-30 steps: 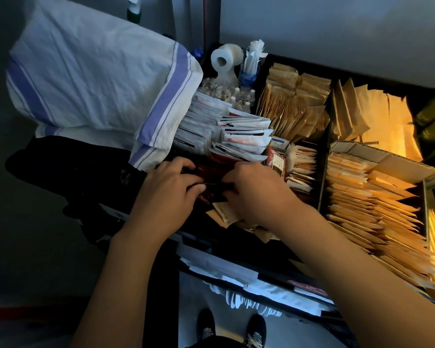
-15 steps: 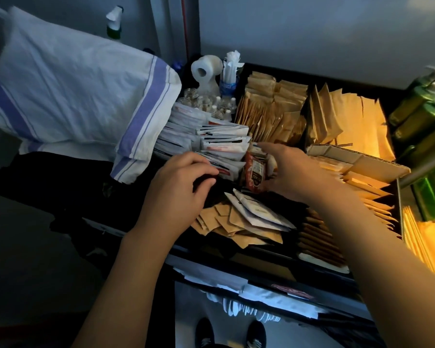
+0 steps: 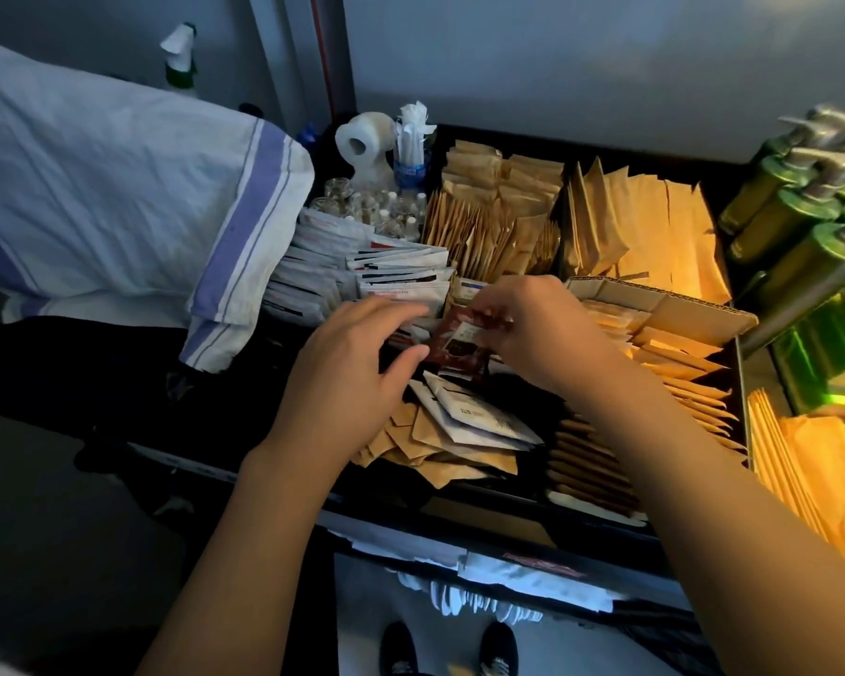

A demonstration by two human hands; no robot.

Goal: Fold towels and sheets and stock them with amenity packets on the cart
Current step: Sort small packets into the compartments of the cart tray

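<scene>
My right hand (image 3: 532, 329) pinches a small stack of red-brown amenity packets (image 3: 459, 341) over the middle of the cart's top tray (image 3: 508, 509). My left hand (image 3: 357, 373) hovers just left of them, fingers loosely curved, thumb tip at the stack's left edge. Below the hands lies a loose pile of brown and white packets (image 3: 454, 431). Rows of white packets (image 3: 401, 280) stand behind. A folded white towel with purple stripes (image 3: 118, 202) rests on the cart's left side.
Brown paper packets (image 3: 489, 222) and larger envelopes (image 3: 654, 236) fill the back compartments. A cardboard box (image 3: 654, 304) of packets sits at the right, green pump bottles (image 3: 801, 212) beyond. A toilet roll (image 3: 362, 143) and small bottles (image 3: 376, 207) stand at the back.
My right hand drew back toward the middle with the red-brown packets in its fingers. My left hand lifted off the dark spot and reached toward the packets.
</scene>
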